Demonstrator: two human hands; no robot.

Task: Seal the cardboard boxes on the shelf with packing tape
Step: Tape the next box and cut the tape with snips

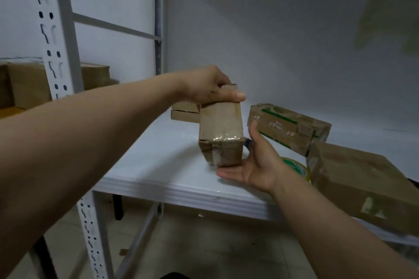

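Hands steady a small box on the shelf

Left hand [208,87] grips the top end of a small upright box [221,129], thumb across the front and fingers curled over the top edge. Right hand [256,165] lies open, palm up, with straight fingers at the box's taped lower end and the thumb raised beside it. A small blue thing shows by that thumb, too blurred to name.

A roll of tape [295,166] lies on the white shelf [158,165] just behind the right wrist, half hidden by it. Beyond it lies a green-printed box [288,128], with a bigger box [362,186] at the near right edge. A flat box [183,112] sits behind the held one.

A slotted white post [59,52] stands at left, with more cartons [25,84] past it, a grey wall [272,41] behind and a tiled floor [204,244] below. Both forearms reach forward, bare.
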